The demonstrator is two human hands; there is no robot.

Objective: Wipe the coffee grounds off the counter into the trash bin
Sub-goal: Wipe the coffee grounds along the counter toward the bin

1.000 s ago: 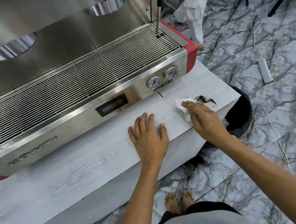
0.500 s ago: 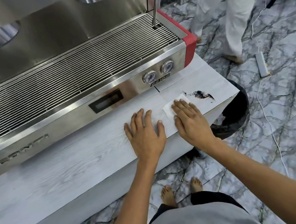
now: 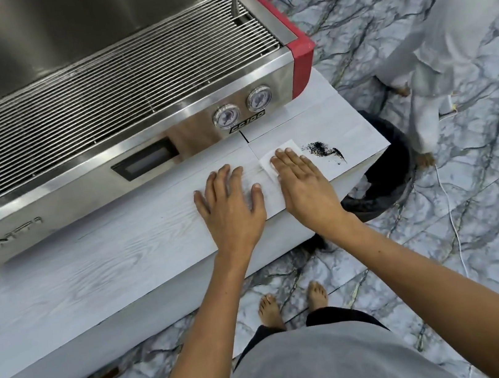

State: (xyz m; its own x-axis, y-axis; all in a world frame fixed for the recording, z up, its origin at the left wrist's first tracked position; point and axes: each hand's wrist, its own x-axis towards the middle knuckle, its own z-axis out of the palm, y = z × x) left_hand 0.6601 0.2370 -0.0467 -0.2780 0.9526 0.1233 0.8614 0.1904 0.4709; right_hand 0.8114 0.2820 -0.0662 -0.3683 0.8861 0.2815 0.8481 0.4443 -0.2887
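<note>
right hand (image 3: 301, 186) flat, pressing tissue (image 3: 270, 161) to counter (image 3: 122, 256) — gripping nothing; left hand (image 3: 229, 204) flat, empty. coffee grounds (image 3: 323, 150) unswept — trash bin (image 3: 397, 147) waits past the edge.

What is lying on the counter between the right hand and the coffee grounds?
In the head view, only bare counter and a strip of the white tissue under the right hand separate its fingers from the coffee grounds.

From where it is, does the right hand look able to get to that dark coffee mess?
Probably yes. The right hand lies flat on a white paper tissue, and the black coffee grounds sit just beyond its fingertips on bare counter, nothing between.
</note>
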